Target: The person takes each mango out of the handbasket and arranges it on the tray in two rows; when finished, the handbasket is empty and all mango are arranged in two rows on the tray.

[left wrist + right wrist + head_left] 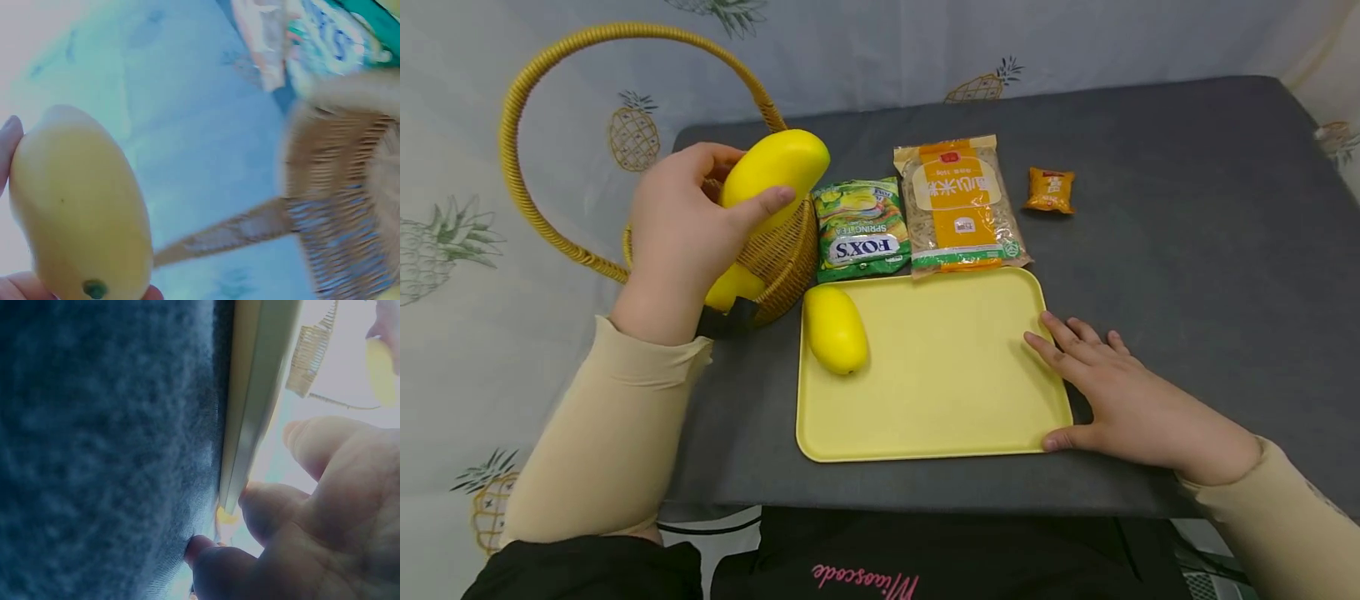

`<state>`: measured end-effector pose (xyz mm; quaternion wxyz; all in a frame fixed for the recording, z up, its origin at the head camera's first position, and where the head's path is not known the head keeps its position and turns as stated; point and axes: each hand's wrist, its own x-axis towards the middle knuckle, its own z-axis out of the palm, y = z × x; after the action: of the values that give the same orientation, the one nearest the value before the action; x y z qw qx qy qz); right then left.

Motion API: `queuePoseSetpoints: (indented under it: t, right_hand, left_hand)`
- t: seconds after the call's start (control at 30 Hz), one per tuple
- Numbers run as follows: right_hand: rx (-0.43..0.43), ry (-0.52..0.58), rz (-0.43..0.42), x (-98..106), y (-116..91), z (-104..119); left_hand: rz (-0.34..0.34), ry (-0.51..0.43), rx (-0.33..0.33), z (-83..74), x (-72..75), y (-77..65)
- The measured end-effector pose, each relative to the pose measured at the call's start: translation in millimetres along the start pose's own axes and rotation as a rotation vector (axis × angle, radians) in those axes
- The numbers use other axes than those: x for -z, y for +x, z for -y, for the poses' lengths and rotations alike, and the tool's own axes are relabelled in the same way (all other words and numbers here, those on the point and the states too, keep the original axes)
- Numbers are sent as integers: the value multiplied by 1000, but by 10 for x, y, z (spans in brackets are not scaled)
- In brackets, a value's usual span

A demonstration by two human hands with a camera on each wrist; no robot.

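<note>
My left hand [681,217] grips a yellow mango [778,171] over the wicker basket [786,262]; in the left wrist view the held mango [81,206] shows its green stem end beside the blurred basket [331,181]. More yellow fruit [733,287] shows in the basket, partly covered by my wrist. Another mango [835,329] lies at the upper left of the pale yellow tray [940,375]. Spread fingers of my right hand [1120,400] rest at the tray's right rim. In the right wrist view, fingertips touch the tray's edge [250,425].
Behind the tray lie a green Fox's candy bag [861,229] and a bag of grain-like food [958,204], its lower end at the tray's rim. A small orange packet [1050,191] is farther right. The basket's tall handle [512,142] arches left of my left hand.
</note>
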<state>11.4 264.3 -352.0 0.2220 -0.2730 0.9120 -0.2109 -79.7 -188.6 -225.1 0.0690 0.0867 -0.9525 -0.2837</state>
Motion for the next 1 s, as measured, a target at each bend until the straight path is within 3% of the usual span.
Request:
queuePoseSetpoints:
  t: [0.2,0.37,0.5,0.77,1.0]
  right_hand:
    - [1,6,-1,-25,-24,-13]
    - [2,9,-5,-25,-26,-19]
    - [2,2,-7,-17,-13,-20]
    - [10,3,-14,-10,-8,-35]
    - [13,6,-11,-29,-11,-43]
  left_hand:
    - [-78,29,-145,-224,-23,-434]
    - [4,-23,-149,-351,-229,-680]
    - [63,-22,-166,-408,-433,-795]
    - [142,95,-213,-559,-809,-956]
    - [278,199,-192,-762,-1078,-1033]
